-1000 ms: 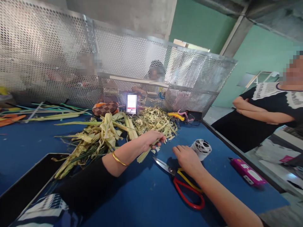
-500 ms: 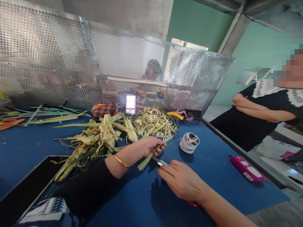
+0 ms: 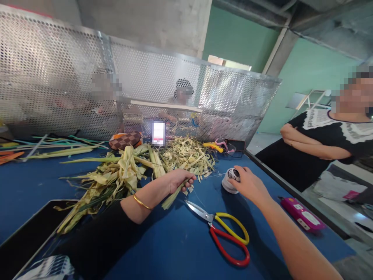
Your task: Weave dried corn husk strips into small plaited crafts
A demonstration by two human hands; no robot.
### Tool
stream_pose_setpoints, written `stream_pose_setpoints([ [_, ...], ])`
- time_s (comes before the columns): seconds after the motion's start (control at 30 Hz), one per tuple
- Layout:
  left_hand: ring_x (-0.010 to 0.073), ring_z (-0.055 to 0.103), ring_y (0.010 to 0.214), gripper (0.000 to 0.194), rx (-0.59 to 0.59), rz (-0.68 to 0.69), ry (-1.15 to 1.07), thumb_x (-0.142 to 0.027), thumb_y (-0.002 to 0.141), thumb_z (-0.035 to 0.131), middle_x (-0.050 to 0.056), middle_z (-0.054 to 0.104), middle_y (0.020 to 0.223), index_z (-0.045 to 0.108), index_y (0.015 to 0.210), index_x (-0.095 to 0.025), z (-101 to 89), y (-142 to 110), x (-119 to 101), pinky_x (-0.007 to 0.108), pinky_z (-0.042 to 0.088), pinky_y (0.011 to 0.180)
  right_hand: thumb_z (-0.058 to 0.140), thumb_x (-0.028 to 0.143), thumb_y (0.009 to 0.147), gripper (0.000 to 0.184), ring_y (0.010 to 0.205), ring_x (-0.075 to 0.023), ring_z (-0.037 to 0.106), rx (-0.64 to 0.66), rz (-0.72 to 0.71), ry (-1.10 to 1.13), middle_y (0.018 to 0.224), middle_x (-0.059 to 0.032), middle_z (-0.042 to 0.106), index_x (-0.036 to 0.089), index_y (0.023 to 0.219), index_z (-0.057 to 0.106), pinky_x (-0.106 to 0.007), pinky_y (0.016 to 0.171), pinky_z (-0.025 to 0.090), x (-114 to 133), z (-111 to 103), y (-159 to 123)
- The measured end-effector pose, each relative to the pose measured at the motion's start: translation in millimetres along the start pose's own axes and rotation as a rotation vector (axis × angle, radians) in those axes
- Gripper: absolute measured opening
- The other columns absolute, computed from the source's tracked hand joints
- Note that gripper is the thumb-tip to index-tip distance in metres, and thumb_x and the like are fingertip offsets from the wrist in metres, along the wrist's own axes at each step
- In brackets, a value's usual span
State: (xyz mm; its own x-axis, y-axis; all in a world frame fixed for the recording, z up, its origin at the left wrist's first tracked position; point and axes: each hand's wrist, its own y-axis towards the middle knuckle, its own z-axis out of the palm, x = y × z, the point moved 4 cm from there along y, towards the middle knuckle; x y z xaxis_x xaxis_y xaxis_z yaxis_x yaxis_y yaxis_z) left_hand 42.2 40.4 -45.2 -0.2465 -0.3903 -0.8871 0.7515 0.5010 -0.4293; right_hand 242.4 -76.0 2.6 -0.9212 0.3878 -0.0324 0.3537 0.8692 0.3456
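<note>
My left hand (image 3: 181,181) is closed around a small bundle of corn husk strips (image 3: 171,197), whose loose ends point down toward me. A thin white thread hangs by the bundle. On the right, my right hand (image 3: 251,182) has its fingers around a spool of white thread (image 3: 229,186) standing on the blue table. Between my arms lie scissors (image 3: 208,217) with one yellow and one red handle, blades toward the bundle and touched by neither hand. Behind my left hand is a heap of cut husk pieces (image 3: 189,155); longer dry husks (image 3: 116,175) lie to its left.
A perforated metal screen (image 3: 157,74) rises along the table's far side, with people behind it. A magenta box (image 3: 303,214) lies near the right edge. A black tray (image 3: 35,229) is at front left. A person (image 3: 317,144) stands at the right, arms folded.
My right hand has let go of the scissors, which now lie on the table, and has moved right and away from me onto the thread spool. My left hand still holds the bundle.
</note>
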Motion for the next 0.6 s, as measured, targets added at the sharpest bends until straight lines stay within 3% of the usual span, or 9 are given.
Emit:
stream_pose_setpoints([
  [0.1,0.0060,0.030,0.041,0.019,-0.013,0.016,0.002,-0.016,0.075,0.050,-0.004,0.040,0.047,0.045,0.056,-0.016,-1.1,-2,-3,0.022,0.021,0.044,0.060,0.038,0.077,0.053,0.113,-0.0343,0.051,-0.150,-0.086,0.042,0.124,-0.0207,0.052,0.010,0.122,0.051,-0.043,0.090,0.041,7,-12,-28],
  [0.13,0.0059,0.029,0.041,0.019,-0.014,0.020,0.003,-0.016,0.074,0.050,-0.004,0.040,0.046,0.045,0.056,-0.016,-1.2,-3,-4,0.022,0.021,0.044,0.057,0.038,0.079,0.048,0.105,-0.0307,0.056,-0.094,-0.153,0.120,0.118,-0.0172,0.056,0.014,0.121,0.052,-0.041,0.087,0.044,12,-11,-42],
  [0.2,0.0059,0.029,0.041,0.020,-0.016,0.027,0.000,-0.016,0.075,0.050,-0.004,0.040,0.046,0.045,0.055,-0.016,-1.6,-6,-6,0.023,0.020,0.044,0.053,0.036,0.081,0.044,0.090,-0.0238,0.063,0.180,-0.294,0.286,0.108,-0.0106,0.063,0.022,0.123,0.052,-0.034,0.076,0.050,25,0,-74],
  [0.23,0.0059,0.029,0.041,0.021,-0.019,0.030,-0.003,-0.017,0.076,0.049,-0.004,0.041,0.047,0.046,0.055,-0.016,-2.0,-7,-7,0.023,0.020,0.044,0.055,0.032,0.078,0.049,0.090,-0.0232,0.063,0.274,-0.337,0.322,0.109,-0.0103,0.063,0.023,0.127,0.049,-0.033,0.075,0.051,30,6,-90],
  [0.27,0.0059,0.029,0.041,0.021,-0.022,0.033,-0.007,-0.018,0.076,0.049,-0.004,0.041,0.047,0.046,0.055,-0.017,-2.4,-8,-8,0.023,0.020,0.045,0.055,0.026,0.076,0.055,0.093,-0.0242,0.063,0.291,-0.350,0.323,0.112,-0.0120,0.062,0.021,0.129,0.048,-0.034,0.078,0.051,33,10,-102],
  [0.37,0.0059,0.028,0.041,0.022,-0.031,0.046,-0.015,-0.019,0.077,0.049,-0.004,0.041,0.047,0.046,0.055,-0.017,-3.2,-11,-11,0.023,0.021,0.045,0.048,0.012,0.071,0.062,0.098,-0.0245,0.062,0.315,-0.356,0.296,0.114,-0.0143,0.062,0.018,0.133,0.046,-0.035,0.083,0.050,36,20,-124],
  [0.47,0.0058,0.029,0.042,0.022,-0.040,0.065,-0.014,-0.018,0.077,0.048,-0.004,0.041,0.048,0.045,0.056,-0.017,-2.6,-15,-15,0.023,0.021,0.045,0.046,0.006,0.063,0.075,0.099,-0.0270,0.063,0.384,-0.318,0.287,0.115,-0.0166,0.062,0.016,0.137,0.042,-0.038,0.084,0.051,31,18,-126],
  [0.53,0.0054,0.029,0.042,0.022,-0.046,0.069,-0.009,-0.016,0.077,0.047,-0.005,0.040,0.049,0.044,0.056,-0.016,-1.8,-17,-16,0.023,0.021,0.045,0.046,0.006,0.060,0.079,0.104,-0.0273,0.061,0.455,-0.259,0.391,0.120,-0.0149,0.061,0.018,0.139,0.040,-0.039,0.087,0.050,23,11,-124],
  [0.6,0.0049,0.028,0.041,0.021,-0.052,0.067,-0.006,-0.015,0.077,0.046,-0.005,0.039,0.049,0.043,0.056,-0.016,-1.5,-17,-17,0.023,0.020,0.045,0.049,0.010,0.062,0.072,0.104,-0.0250,0.062,0.546,-0.160,0.587,0.117,-0.0095,0.065,0.022,0.133,0.048,-0.035,0.089,0.049,12,5,-124],
])
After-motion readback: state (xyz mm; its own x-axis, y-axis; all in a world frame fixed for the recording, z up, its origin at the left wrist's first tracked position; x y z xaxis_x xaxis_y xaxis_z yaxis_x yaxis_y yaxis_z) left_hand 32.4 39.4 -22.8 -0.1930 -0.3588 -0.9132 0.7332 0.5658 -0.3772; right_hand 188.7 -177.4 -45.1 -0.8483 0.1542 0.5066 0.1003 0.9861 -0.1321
